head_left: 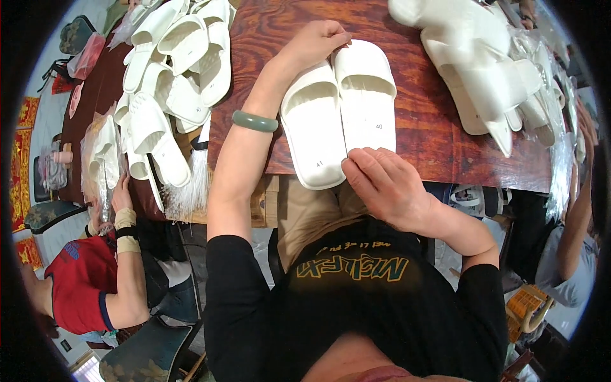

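Two white slide sandals lie side by side, touching, near the front edge of the reddish wooden desk [420,127], toes pointing far: the left sandal [312,127] sits a little nearer than the right sandal [368,95]. The left hand [316,41] reaches over the far end of the pair, its fingers curled down onto the toe ends where the two meet; whether the grip pinches them or only presses cannot be told. A green bangle [254,121] circles that wrist. The right hand [385,184] rests at the near end, fingertips pressed on the heel of the right sandal where it meets the left one, fingers held close together, nothing enclosed. A heap of white sandals [178,70] covers the far left of the desk, and another heap, partly in clear plastic bags [490,70], lies at the far right. At the left a person in a red shirt [83,280] holds a bagged sandal [105,159].
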Available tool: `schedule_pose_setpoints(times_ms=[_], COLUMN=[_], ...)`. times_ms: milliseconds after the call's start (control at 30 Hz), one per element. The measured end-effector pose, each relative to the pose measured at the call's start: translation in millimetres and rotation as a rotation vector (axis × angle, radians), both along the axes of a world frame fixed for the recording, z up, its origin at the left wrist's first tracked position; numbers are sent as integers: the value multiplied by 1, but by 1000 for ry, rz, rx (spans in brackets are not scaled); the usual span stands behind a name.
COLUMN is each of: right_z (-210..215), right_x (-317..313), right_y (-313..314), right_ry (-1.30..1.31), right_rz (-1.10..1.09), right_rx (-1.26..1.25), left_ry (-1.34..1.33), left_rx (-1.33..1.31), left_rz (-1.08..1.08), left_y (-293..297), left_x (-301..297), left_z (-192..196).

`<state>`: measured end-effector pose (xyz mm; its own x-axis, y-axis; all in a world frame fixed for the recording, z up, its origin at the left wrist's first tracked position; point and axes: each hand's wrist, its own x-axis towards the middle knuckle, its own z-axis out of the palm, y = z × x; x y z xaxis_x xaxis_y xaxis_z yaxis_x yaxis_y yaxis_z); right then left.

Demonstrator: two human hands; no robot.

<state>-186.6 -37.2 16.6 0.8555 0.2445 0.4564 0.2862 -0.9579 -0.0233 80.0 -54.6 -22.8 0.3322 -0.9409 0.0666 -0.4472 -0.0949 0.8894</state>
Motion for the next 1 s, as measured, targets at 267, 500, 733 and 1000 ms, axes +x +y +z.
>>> schedule_pose_setpoints(times_ms=[267, 500, 733, 1000], right_z=[1, 4, -3, -29], right_x=[-14, -23, -21, 14], right_y=[1, -1, -7, -32], right_ry=[50, 9, 0, -95], right_rz=[-44, -140, -168, -221], right_rx=[0, 40, 90, 79], left_ry=[0, -3, -99, -106], left_rx=[-26, -5, -6, -16], left_rz=[37, 40, 87, 119], left_y=[5, 6, 9, 9], left_x=[-5, -3, -5, 0], left_z=[6, 5, 6, 2])
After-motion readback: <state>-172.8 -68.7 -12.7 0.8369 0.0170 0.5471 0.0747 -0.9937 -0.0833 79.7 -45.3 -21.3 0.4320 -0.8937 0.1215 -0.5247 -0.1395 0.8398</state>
